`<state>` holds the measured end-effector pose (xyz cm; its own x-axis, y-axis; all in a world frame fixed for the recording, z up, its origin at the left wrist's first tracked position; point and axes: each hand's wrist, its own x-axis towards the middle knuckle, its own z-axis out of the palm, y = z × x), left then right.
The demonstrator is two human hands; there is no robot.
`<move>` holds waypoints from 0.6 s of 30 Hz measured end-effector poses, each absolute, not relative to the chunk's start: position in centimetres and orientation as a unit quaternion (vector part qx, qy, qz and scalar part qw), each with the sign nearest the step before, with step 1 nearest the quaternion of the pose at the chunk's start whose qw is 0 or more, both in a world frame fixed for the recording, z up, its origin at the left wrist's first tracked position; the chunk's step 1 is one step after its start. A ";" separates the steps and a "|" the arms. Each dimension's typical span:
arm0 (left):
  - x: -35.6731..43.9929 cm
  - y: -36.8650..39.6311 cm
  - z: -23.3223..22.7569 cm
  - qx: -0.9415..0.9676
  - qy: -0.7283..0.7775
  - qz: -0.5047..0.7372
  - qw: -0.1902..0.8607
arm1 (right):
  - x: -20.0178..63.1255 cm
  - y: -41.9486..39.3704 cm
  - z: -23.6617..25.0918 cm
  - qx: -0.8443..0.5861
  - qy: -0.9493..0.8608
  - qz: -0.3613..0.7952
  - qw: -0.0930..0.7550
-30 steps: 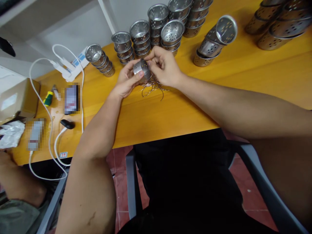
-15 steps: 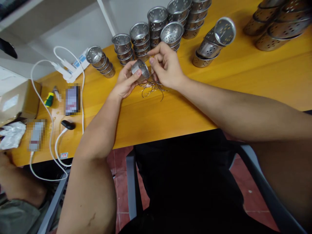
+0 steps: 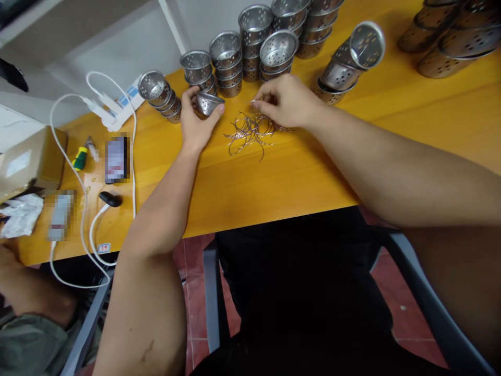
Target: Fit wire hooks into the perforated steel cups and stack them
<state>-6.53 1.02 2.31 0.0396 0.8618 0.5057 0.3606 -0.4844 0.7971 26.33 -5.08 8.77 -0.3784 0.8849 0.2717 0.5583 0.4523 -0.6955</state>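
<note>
Thumb and fingers of my left hand (image 3: 195,125) grip a small perforated metal cup (image 3: 207,104) by its sides. The cup is tilted, its rim near my thumb, just in front of a stack of similar cups (image 3: 198,65). To the right, my right hand (image 3: 289,102) is closed in a pinch above the table. Something small and pale seems to show at its fingertips, but I cannot make out what. Just below those fingertips lies a loose tangle of thin curved metal wires (image 3: 250,133).
More cup stacks (image 3: 227,62) line the back; a leaning stack (image 3: 340,73) stands right, others (image 3: 446,57) farther right. At left are a power strip (image 3: 123,109), white cables, a phone (image 3: 116,159), a green-yellow tool handle (image 3: 80,158) and a cardboard box (image 3: 33,156). Another person's leg (image 3: 35,292) shows lower left.
My left hand has moved left with the cup and turned it, so its opening no longer faces my right hand. My right hand has moved away to the right, uncovering more of the wires.
</note>
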 end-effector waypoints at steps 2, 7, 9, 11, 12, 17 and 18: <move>-6.6 0.6 2.5 0.686 0.456 0.520 0.227 | 26.3 -5.1 8.6 -0.448 -0.814 0.237 0.286; -6.2 0.2 2.2 0.715 0.441 0.479 0.256 | 25.8 -5.4 8.1 -0.420 -0.846 0.202 0.260; -6.1 0.1 2.1 0.721 0.432 0.468 0.274 | 25.6 -5.5 7.8 -0.415 -0.846 0.195 0.271; -5.9 0.0 2.1 0.726 0.430 0.459 0.278 | 25.3 -5.5 7.5 -0.404 -0.844 0.194 0.294; -5.9 -0.1 2.2 0.727 0.433 0.457 0.276 | 25.1 -5.6 7.4 -0.391 -0.847 0.197 0.301; -6.0 0.0 2.4 0.709 0.461 0.467 0.259 | 24.0 -6.4 6.6 -0.297 -0.895 0.215 0.255; -6.0 0.2 2.4 0.705 0.466 0.468 0.258 | 23.9 -6.5 6.4 -0.286 -0.902 0.215 0.241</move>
<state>-6.04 0.15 2.41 0.1260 0.8990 0.4195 0.4156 -0.4318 0.8005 23.88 -6.53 6.44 -0.7201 0.6197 0.3121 0.4128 0.7442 -0.5251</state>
